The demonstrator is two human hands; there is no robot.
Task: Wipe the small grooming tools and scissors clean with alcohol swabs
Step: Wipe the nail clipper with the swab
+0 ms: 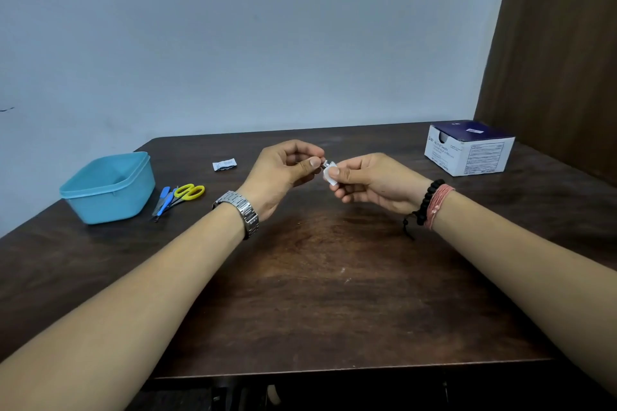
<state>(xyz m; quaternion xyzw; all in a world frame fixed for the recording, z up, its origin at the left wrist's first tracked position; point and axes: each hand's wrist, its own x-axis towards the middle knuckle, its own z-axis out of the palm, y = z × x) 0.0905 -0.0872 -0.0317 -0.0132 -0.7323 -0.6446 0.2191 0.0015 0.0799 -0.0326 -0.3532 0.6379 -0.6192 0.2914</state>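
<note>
My left hand (pixel 283 170) pinches a small metal tool (pixel 326 163) between thumb and fingers above the middle of the table; most of the tool is hidden. My right hand (pixel 370 182) pinches a white alcohol swab (pixel 331 176) against the tool's end. Yellow-handled scissors (pixel 189 192) and blue-handled grooming tools (pixel 164 200) lie together on the table at the left, beside a blue tub.
A light blue plastic tub (pixel 107 188) stands at the left of the dark wooden table (pixel 334 277). A torn white swab wrapper (pixel 224 164) lies behind the tools. A white and dark blue swab box (pixel 469 152) sits at the back right near a brown panel.
</note>
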